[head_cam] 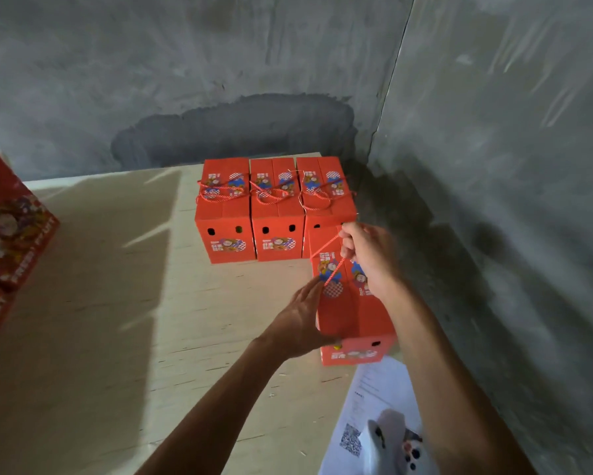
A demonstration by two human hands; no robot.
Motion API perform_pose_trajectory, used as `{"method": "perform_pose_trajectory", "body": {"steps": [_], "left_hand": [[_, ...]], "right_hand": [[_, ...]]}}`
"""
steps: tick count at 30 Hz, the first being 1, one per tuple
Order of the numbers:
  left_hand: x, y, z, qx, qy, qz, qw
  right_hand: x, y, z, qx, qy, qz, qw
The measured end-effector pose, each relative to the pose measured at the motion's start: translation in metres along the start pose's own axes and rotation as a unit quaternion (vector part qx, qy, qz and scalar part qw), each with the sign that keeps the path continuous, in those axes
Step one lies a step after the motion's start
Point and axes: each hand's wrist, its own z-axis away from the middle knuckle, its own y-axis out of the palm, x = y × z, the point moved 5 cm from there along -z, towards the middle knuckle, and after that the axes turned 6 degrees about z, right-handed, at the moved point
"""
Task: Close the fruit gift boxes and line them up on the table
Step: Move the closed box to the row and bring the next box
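The near gift box (pixel 351 303) sits on the tabletop (pixel 117 303) just before a row of three closed boxes (pixel 274 207) — left hand (pixel 302 320) spread flat against its side, right hand (pixel 367 255) in a pinching grip on the red rope handle (pixel 332 269).

A pale wooden table (pixel 117 303) set into a corner of grey walls carries three closed red gift boxes (pixel 277 207) side by side at its far edge, rope handles lying on their lids. A fourth red box (pixel 353 317) sits nearer, at the right. Larger red cartons (pixel 7 228) stand at the left edge; a printed sheet (pixel 374 399) lies near right.
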Motion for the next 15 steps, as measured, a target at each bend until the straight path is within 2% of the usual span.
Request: {"method": "perform_pose_trajectory", "body": {"steps": [4,11,15], "left_hand": [[0.007,0.001,-0.028,-0.024,-0.033,0.004,0.999],[0.012,0.012,-0.053,0.012,-0.053,0.024,0.998],[0.01,0.021,-0.061,0.004,-0.069,0.036,0.997]], "right_hand": [[-0.004,0.0,-0.038,0.022,-0.003,0.019,1.0],[-0.011,0.0,-0.09,0.035,0.013,0.029,0.999],[-0.019,-0.002,-0.11,0.034,0.015,0.03,0.999]]}}
